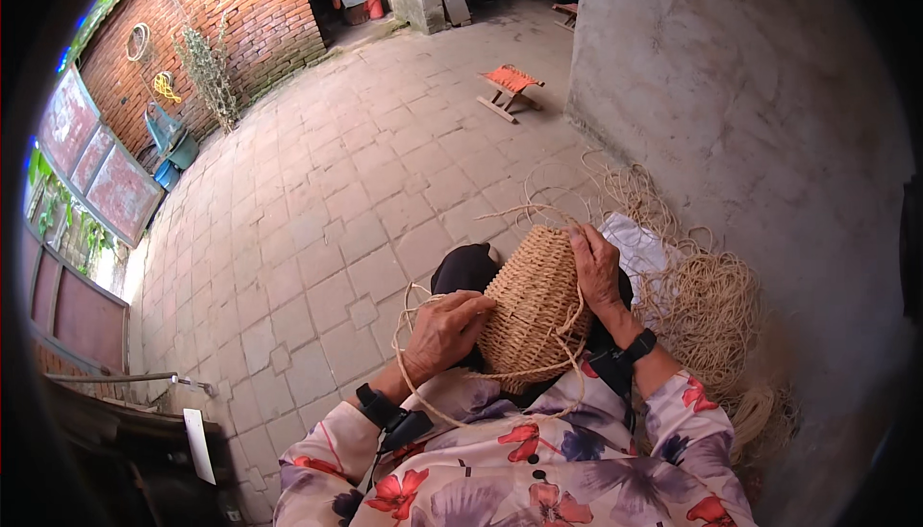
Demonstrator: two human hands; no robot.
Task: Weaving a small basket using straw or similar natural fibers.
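A woven straw-coloured basket [531,311] rests on my lap, its narrower end pointing away from me. My right hand [598,267] grips the far right edge of the basket, thumb and fingers closed around its rim. At the basket's left side, my left hand [447,330] has its fingers pinched together against the weave; a cord passes by it. That twisted cord [409,388] loops from beside my left hand, down across my lap and up over the basket's right side. Loose strand ends stick out past the far rim.
A large tangled heap of straw cord [707,311] lies on the right against a grey wall [740,94], with a white sheet [636,246] partly under it. Ahead on the paved floor [356,190] stands a folding stool [510,85] with an orange seat. A metal gate [101,157] is at left.
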